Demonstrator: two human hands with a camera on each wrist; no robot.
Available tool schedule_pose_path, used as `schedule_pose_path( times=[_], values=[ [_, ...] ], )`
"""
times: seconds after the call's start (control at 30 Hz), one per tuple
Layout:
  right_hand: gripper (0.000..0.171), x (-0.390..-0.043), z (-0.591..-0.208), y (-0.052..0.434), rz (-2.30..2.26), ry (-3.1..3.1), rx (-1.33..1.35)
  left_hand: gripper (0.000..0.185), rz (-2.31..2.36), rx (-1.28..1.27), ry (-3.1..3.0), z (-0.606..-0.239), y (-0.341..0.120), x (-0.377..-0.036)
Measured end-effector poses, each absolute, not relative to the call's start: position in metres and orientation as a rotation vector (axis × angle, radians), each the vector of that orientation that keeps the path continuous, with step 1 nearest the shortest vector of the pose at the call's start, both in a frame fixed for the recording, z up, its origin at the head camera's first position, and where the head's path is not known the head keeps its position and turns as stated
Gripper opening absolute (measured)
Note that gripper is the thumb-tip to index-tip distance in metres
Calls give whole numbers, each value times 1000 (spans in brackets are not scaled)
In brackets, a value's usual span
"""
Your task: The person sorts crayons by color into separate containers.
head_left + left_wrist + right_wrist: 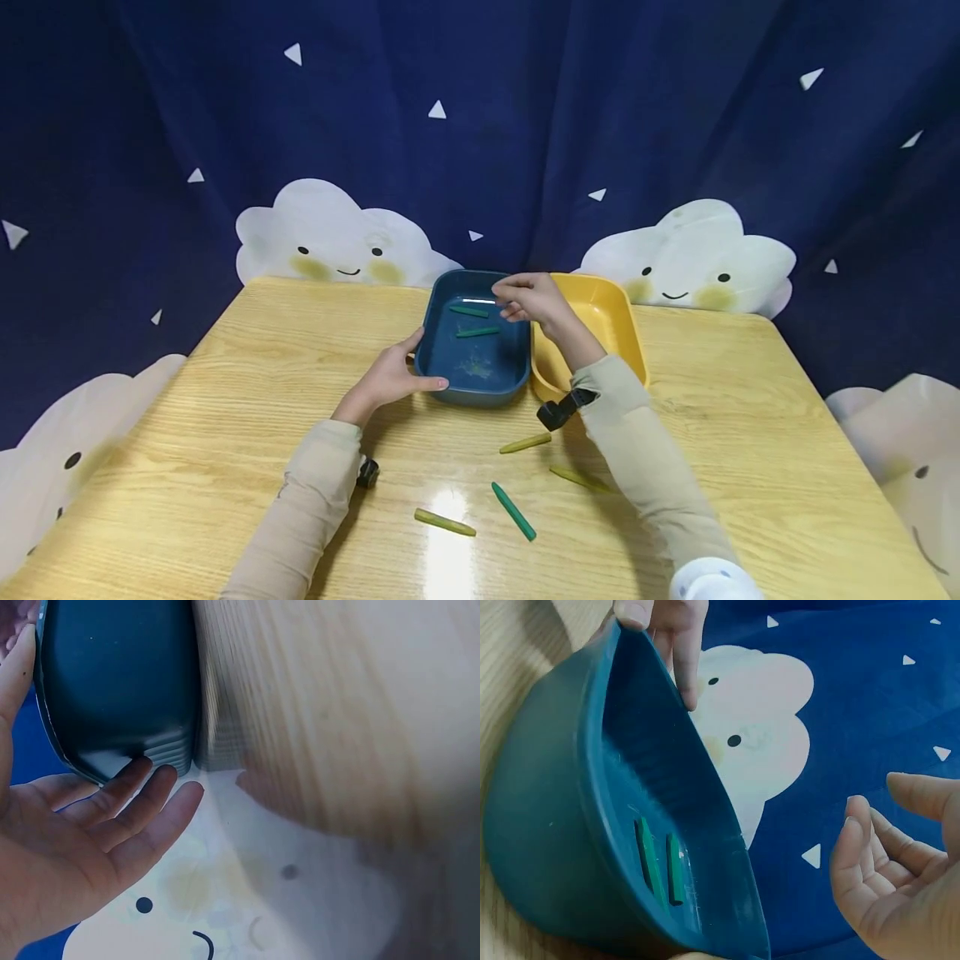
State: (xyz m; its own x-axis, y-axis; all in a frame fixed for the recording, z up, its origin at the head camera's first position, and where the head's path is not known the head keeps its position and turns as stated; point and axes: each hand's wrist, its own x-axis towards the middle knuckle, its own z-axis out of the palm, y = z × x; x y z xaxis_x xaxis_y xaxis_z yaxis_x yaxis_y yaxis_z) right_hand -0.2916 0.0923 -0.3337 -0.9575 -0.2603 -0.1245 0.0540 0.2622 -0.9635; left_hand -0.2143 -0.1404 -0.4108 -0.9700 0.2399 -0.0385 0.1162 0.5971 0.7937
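Observation:
A blue plastic bin (474, 390) stands at the far side of the table, with two green crayons (478, 332) on its floor. My left hand (390, 377) holds the bin's near left corner, thumb over the rim and fingers against the outer wall, as the left wrist view (120, 825) also has it. Over the bin's right side hovers my right hand (531, 298). In the right wrist view its thumb and bent fingers are apart, with nothing between them.
Right beside the blue bin is a yellow bin (626, 325), partly covered by my right forearm. Nearer on the table lie one green crayon (513, 511) and three olive-yellow crayons (445, 522), one partly behind my right sleeve. A dark blue curtain (495, 150) hangs behind the table.

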Motion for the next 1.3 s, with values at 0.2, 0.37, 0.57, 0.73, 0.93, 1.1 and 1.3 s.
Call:
schedule_pose_path(
  times=[0.2,0.37,0.57,0.73,0.93,1.1,1.3],
  values=[
    [31,-279,-329,101,-1722,2277,-215,102,1320,305,2680,-412,-140,-214],
    [30,-268,-328,107,-1719,2259,-271,103,1317,310,2682,-412,-141,-213],
    [28,-258,-331,112,-1731,2222,-356,102,1322,309,2679,-411,-143,-214],
    [29,-250,-336,118,-1667,2197,-469,102,1343,307,2666,-409,-143,-214],
    [32,-240,-347,128,-1511,2034,-689,102,1340,301,2664,-411,-144,-215],
    [34,-231,-353,131,-1407,1928,-796,103,1342,298,2659,-411,-143,-214],
    [40,-224,-360,135,-1368,1771,-923,101,1356,323,2659,-412,-140,-214]
  ],
)
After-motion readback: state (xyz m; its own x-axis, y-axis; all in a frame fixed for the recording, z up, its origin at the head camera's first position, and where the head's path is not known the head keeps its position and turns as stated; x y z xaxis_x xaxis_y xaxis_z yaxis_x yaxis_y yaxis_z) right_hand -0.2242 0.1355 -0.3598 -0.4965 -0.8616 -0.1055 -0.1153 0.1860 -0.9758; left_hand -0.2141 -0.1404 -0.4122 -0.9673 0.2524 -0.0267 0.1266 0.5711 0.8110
